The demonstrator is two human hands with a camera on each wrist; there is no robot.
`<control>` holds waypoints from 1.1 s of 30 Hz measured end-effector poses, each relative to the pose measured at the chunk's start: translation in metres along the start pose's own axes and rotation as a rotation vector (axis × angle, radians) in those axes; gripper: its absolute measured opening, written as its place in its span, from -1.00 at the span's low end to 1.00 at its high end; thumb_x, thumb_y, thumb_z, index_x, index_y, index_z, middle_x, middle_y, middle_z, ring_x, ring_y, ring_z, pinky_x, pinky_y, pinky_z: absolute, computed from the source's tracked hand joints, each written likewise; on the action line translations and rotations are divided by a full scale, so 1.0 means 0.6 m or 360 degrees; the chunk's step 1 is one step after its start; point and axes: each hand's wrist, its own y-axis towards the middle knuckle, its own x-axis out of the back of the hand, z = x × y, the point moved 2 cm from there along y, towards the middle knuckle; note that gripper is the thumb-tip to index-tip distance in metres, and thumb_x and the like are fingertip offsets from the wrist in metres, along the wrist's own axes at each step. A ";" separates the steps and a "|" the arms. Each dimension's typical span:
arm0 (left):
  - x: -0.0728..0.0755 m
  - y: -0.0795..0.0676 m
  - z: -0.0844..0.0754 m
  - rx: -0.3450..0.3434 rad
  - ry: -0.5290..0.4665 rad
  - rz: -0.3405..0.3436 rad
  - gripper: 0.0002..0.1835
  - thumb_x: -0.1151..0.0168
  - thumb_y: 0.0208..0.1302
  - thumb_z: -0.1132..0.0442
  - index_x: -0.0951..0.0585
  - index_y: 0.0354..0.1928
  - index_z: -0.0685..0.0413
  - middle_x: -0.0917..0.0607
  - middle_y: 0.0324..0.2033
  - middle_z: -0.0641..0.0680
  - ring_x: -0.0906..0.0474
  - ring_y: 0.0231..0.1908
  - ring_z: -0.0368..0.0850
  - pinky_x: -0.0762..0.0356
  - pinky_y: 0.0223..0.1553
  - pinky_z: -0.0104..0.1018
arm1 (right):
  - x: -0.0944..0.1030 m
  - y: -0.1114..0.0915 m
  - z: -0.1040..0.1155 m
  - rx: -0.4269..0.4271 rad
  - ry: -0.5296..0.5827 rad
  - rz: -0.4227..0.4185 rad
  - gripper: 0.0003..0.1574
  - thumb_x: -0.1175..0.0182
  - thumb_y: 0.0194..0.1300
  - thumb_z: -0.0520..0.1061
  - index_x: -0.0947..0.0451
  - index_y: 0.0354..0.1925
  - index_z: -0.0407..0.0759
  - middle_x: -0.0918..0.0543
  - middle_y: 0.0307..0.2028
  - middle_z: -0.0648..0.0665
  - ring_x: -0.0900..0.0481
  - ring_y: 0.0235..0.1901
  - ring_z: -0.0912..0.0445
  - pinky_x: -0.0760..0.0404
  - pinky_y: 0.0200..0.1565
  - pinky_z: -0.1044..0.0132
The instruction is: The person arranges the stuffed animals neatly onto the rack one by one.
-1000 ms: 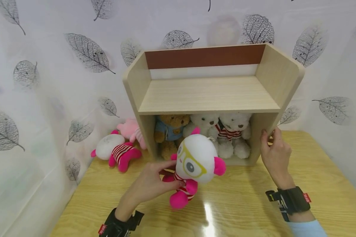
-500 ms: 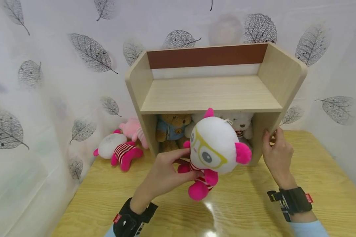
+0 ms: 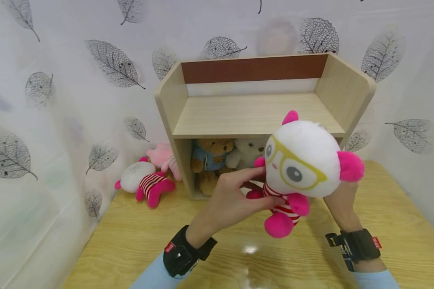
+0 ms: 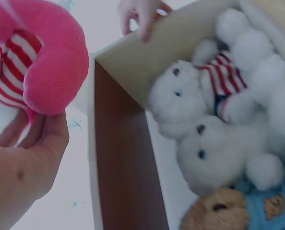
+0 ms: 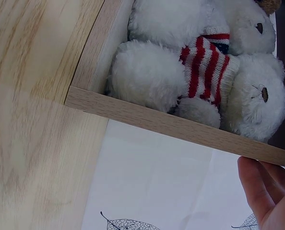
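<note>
In the head view my left hand grips a plush panda round its striped body. The toy has a white head, pink ears and yellow glasses, and is raised in front of the shelf's right half. My right hand, partly covered by the panda, pinches the side panel of the small wooden shelf; its fingers show at the panel's edge in the right wrist view. Inside the lower compartment sit a brown bear in blue, a white bear and another white bear in red stripes.
Left of the shelf, on the wooden table, lie another pink-and-white plush panda and a light pink plush toy. Behind stands a white curtain with a leaf pattern. The shelf's upper board has raised sides.
My left hand has carried the panda rightward and up, nearer the camera, so that it now covers the striped bear and part of my right hand. The right hand stays at the panel.
</note>
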 end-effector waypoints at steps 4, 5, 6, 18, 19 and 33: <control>-0.008 0.033 -0.017 0.0020 -0.0076 -0.0094 -0.44 -0.53 0.16 0.26 -0.62 0.23 0.10 -0.78 0.01 0.06 -0.74 -0.10 -0.33 -0.72 -0.15 -0.38 | -0.001 0.007 0.003 0.0168 -0.0199 -0.0095 -0.68 -0.01 0.38 -0.24 -0.31 -0.49 -0.42 -0.35 -0.72 -0.29 -0.20 -0.78 -0.04 -0.08 -0.63 0.37; -0.009 0.042 -0.022 0.0024 -0.0092 -0.0112 -0.45 -0.53 0.17 0.25 -0.62 0.23 0.10 -0.78 0.00 0.07 -0.74 -0.10 -0.33 -0.73 -0.15 -0.38 | -0.001 0.008 0.003 0.0147 -0.0157 -0.0110 -0.70 -0.04 0.41 -0.21 -0.36 -0.42 -0.43 -0.44 -0.67 -0.33 -0.34 -0.79 -0.12 -0.13 -0.61 0.46; -0.009 0.051 -0.027 0.0033 -0.0105 -0.0129 -0.45 -0.52 0.18 0.25 -0.62 0.23 0.11 -0.78 0.00 0.07 -0.74 -0.11 -0.34 -0.73 -0.14 -0.37 | 0.000 0.010 0.002 0.0120 -0.0114 -0.0118 -0.71 -0.08 0.41 -0.18 -0.39 -0.32 -0.45 -0.54 -0.61 -0.37 -0.47 -0.75 -0.19 -0.18 -0.59 0.49; 0.021 0.146 -0.050 0.0178 -0.0243 -0.0360 -0.48 -0.47 0.24 0.26 -0.62 0.24 0.17 -0.78 0.00 0.13 -0.74 -0.06 -0.29 -0.71 -0.07 -0.37 | -0.003 0.013 0.007 0.0018 -0.0065 -0.0110 -0.68 -0.13 0.40 -0.26 -0.49 0.01 -0.50 -0.74 -0.17 -0.50 -0.74 -0.47 -0.35 -0.54 -0.51 0.25; 0.024 0.154 -0.049 0.0204 -0.0240 -0.0381 -0.48 -0.47 0.25 0.24 -0.62 0.25 0.15 -0.79 -0.01 0.12 -0.74 -0.05 -0.29 -0.70 -0.06 -0.39 | -0.003 0.014 0.007 0.0019 -0.0064 -0.0114 -0.68 -0.13 0.41 -0.25 -0.50 0.01 -0.50 -0.74 -0.16 -0.51 -0.74 -0.47 -0.35 -0.50 -0.52 0.33; 0.049 0.247 0.009 0.0569 0.0157 -0.0504 -0.50 -0.30 0.37 0.16 -0.57 0.35 -0.09 -0.73 0.16 -0.02 -0.67 0.13 -0.32 -0.56 0.11 -0.54 | -0.004 0.012 0.009 -0.0045 -0.0070 -0.0133 -0.67 -0.17 0.40 -0.23 -0.50 0.01 -0.49 -0.73 -0.18 -0.52 -0.73 -0.46 -0.37 -0.50 -0.51 -0.17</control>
